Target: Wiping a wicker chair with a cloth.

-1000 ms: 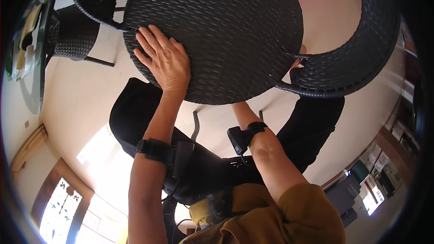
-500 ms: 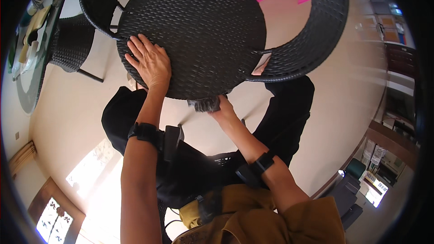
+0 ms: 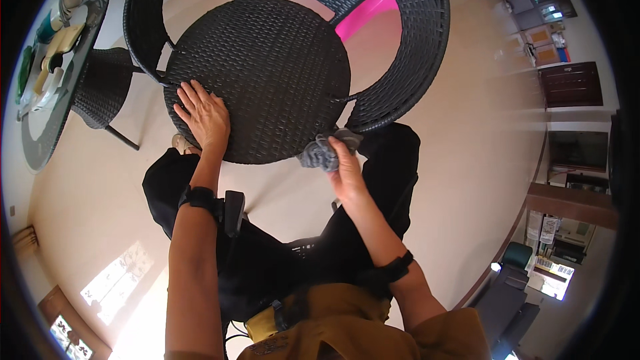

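A black woven chair [image 3: 260, 80] with a round seat stands in front of me, its curved back and arms on the far side. My left hand [image 3: 205, 119] lies flat on the left part of the seat, fingers spread, holding nothing. At the seat's near right edge my right hand [image 3: 347, 170] grips a crumpled grey cloth [image 3: 321, 153]. The cloth touches the rim of the seat, and part of it bunches out past my fingers toward my right knee.
On the left stands a glass-topped table [image 3: 40, 135] with bottles and other items, a second woven chair [image 3: 103, 87] beside it. A bright pink plastic object [image 3: 367, 13] shows behind the chair back. My legs [image 3: 393, 180] straddle the chair's near side. A dark cabinet door [image 3: 571, 85] is far right.
My right hand has brought the cloth up from below the seat's front edge to its right rim. The left hand stays flat on the seat. More of the chair back now shows.
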Available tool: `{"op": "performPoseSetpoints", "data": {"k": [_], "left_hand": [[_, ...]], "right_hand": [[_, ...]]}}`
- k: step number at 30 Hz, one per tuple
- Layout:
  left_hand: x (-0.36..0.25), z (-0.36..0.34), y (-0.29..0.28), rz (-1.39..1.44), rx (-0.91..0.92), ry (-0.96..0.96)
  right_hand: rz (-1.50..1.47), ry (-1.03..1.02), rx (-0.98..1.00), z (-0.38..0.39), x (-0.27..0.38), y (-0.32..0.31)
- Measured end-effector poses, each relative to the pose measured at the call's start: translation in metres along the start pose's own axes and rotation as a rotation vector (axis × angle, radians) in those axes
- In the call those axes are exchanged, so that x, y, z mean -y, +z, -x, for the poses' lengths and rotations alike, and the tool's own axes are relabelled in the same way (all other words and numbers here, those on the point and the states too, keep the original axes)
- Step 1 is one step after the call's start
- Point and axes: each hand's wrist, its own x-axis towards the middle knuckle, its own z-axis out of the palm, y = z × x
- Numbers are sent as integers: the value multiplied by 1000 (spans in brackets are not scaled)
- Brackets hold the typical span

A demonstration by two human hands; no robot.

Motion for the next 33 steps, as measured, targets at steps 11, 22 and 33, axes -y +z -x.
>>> {"op": "performPoseSetpoints", "data": {"k": [11, 22, 33], "left_hand": [[0, 1, -3, 49, -20, -6], [-3, 1, -1, 44, -15, 7], [0, -2, -3, 67, -43, 22]], "right_hand": [[225, -246, -24, 6, 53, -12], [1029, -1165, -147, -70, 258, 61], [1607, -1540, -289, -37, 200, 47]]}}
